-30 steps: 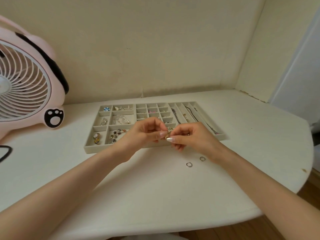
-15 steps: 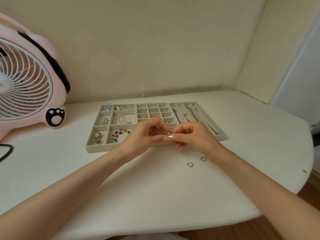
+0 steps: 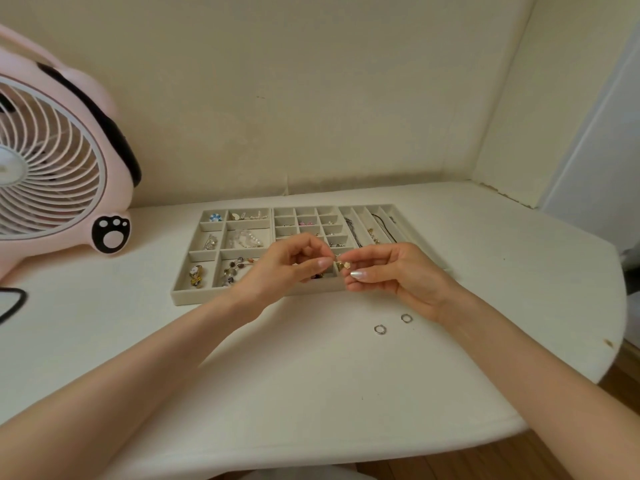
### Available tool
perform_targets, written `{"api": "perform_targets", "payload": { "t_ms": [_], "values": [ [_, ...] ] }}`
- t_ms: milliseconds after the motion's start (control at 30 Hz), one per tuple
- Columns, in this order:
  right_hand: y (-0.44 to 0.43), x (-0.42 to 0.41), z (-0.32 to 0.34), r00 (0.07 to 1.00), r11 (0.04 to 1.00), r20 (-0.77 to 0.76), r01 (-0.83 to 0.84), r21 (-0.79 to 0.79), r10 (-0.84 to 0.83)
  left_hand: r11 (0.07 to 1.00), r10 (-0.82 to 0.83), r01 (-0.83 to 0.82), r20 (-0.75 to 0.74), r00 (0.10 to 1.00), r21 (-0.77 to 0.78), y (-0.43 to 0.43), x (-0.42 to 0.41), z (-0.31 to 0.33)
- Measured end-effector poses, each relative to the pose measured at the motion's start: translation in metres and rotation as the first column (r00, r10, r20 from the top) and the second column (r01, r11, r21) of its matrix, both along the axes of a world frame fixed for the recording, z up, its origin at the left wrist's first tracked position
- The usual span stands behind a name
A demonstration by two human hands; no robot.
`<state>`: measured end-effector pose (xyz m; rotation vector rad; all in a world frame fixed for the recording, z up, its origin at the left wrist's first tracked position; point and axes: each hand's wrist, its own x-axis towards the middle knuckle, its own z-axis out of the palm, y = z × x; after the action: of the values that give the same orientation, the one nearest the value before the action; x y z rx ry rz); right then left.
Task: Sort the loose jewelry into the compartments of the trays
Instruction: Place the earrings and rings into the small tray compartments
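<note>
A white table [image 3: 311, 382] fills the lower half of the frame, and a pink fan [image 3: 52, 168] stands on it at the upper left, with a black cable [image 3: 14, 303] just below it at the left edge. In the middle of the frame lies a grey tray [image 3: 207, 296] with many compartments: big ones on its left part, small square ones in its middle and long narrow ones on its right, and most of them already hold jewelry. Both arms reach in from the bottom corners and meet above the front edge of the tray. The left hand [image 3: 287, 268] and the right hand [image 3: 398, 271] face each other, and each one pinches with thumb and forefinger a small gold piece [image 3: 343, 265] between them, the other fingers curled. What kind of piece it is I cannot tell. Two silver rings [image 3: 380, 329] lie loose on the table, near each other, just below the right wrist and outside the tray.
</note>
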<state>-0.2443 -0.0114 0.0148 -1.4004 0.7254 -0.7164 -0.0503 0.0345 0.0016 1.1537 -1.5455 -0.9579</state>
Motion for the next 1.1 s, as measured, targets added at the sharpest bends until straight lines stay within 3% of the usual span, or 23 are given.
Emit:
{"api": "perform_targets", "payload": {
  "t_ms": [133,500,733,933,1100],
  "values": [
    [-0.001,0.0,0.0,1.0,1.0,0.009,0.012,-0.007,-0.012,1.0,0.02,-0.02,-0.008,1.0,-0.008,-0.002,0.001,-0.001],
    [-0.01,0.005,-0.001,0.996,0.994,0.012,0.091,-0.064,-0.09,0.961,0.27,-0.269,-0.009,0.963,0.06,-0.041,0.037,0.009],
    [-0.019,0.014,-0.004,0.98,0.963,-0.033,0.186,-0.195,-0.196,0.917,0.386,-0.398,0.271,0.882,-0.013,-0.11,0.051,0.019],
    [-0.027,0.006,-0.009,0.962,0.939,-0.034,0.256,-0.23,-0.271,0.919,0.348,-0.394,0.516,0.783,-0.021,-0.15,0.053,0.014],
    [-0.027,0.009,-0.008,0.951,0.909,-0.098,0.247,-0.336,-0.294,0.927,0.324,-0.37,0.609,0.723,-0.054,-0.154,0.054,0.014]
  ]
}}
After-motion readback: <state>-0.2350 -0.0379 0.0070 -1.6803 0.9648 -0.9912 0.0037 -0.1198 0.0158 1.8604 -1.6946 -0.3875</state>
